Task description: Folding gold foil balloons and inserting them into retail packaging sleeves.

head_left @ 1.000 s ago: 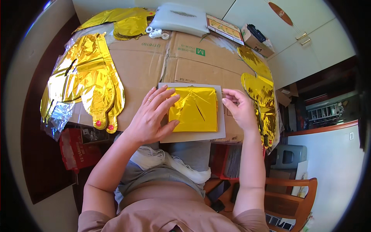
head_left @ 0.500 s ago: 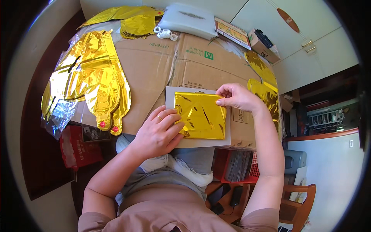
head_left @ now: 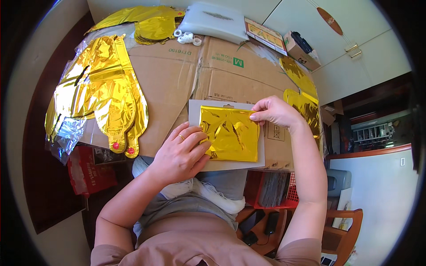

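Note:
A folded gold foil balloon (head_left: 230, 141) lies as a flat rectangle on a pale grey card (head_left: 194, 111) at the near edge of the cardboard. The card shows all round it and has a small hanging notch at its top. My left hand (head_left: 179, 153) rests across the left edge of the foil and card, fingers stretched out and slightly bent. Thumb and forefinger of my right hand (head_left: 271, 112) pinch the foil's upper right corner. Wrinkles run across the middle of the foil.
Flattened cardboard (head_left: 164, 66) covers the tabletop. Unfolded gold foil balloons (head_left: 104, 88) lie at left, more gold foil (head_left: 155, 26) at far left and right. White ribbon rolls (head_left: 188, 38), a clear plastic bag stack (head_left: 213, 20) and a small box (head_left: 301, 51) stand at the back. A red basket (head_left: 255, 188) sits below the edge.
The wrinkles on the gold foil have shifted, with a wider crease now in its middle. My right hand has moved slightly; my left hand stays nearly in place.

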`<state>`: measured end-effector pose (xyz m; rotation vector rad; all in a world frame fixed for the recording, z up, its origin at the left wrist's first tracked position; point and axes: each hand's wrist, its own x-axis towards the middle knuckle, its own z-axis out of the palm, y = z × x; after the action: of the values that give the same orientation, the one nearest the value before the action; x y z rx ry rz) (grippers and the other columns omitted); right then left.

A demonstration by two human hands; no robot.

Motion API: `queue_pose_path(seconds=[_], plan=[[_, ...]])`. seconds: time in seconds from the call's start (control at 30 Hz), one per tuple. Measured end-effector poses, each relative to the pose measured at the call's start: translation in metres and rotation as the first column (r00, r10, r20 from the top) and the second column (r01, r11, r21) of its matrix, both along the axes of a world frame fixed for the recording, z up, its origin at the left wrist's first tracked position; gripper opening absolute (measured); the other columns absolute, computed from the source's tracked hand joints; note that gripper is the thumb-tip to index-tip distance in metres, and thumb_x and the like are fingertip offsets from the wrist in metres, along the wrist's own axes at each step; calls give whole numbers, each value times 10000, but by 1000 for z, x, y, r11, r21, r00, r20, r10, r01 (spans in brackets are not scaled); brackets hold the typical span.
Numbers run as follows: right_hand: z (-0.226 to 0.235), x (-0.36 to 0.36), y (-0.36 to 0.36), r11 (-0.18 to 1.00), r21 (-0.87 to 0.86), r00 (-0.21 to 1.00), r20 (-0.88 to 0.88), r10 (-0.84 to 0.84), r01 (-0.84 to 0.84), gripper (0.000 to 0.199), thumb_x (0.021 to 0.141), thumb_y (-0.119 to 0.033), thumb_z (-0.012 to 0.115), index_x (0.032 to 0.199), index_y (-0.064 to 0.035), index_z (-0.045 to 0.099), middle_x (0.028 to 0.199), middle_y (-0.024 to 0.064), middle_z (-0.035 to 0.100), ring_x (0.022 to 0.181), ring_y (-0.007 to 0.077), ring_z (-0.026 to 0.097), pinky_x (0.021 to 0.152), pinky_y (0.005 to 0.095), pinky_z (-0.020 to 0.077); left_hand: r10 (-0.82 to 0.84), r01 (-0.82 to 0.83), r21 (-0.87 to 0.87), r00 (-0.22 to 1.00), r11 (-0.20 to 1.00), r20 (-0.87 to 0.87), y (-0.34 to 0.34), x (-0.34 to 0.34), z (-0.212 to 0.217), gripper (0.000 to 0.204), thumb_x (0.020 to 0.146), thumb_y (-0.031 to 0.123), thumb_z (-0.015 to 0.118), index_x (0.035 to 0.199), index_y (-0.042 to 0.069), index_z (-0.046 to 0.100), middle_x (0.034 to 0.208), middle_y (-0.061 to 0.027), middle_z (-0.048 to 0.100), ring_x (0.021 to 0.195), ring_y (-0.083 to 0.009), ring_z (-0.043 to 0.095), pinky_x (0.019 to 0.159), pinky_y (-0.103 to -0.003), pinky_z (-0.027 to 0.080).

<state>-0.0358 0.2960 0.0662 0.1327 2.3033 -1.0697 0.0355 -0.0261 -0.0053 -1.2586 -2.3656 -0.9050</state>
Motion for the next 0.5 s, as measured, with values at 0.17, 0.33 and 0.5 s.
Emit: queue_pose_path(seconds=[0.17, 0.33, 0.5], plan=[[0, 1, 2, 995, -48, 996, 34, -85, 87, 204, 917, -154, 773, 1036, 5, 730, 837, 20, 731, 679, 71, 656, 640, 209, 511, -3, 3, -3, 1000, 1000, -1, 1, 0, 2, 280, 827, 148, 753, 1090, 78, 684, 1155, -94, 626, 1188, -288, 602, 1101, -519, 429], [3, 4, 1, 991, -50, 992, 30, -123, 124, 188, 942, -205, 753, 1018, -37, 713, 801, -19, 716, 643, 42, 656, 583, 178, 448, -7, 7, -9, 1000, 1000, 6, 1, 0, 3, 289, 824, 147, 754, 1096, 78, 685, 1153, -97, 626, 1185, -290, 602, 1102, -522, 427], [1, 5, 4, 990, -61, 992, 36, -122, 124, 173, 959, -210, 733, 1023, -51, 720, 803, -23, 715, 634, 37, 650, 575, 178, 440, -14, 14, -15, 1000, 1000, 8, 1, 0, 2, 305, 820, 147, 754, 1107, 71, 686, 1150, -100, 626, 1181, -289, 601, 1099, -526, 427]])
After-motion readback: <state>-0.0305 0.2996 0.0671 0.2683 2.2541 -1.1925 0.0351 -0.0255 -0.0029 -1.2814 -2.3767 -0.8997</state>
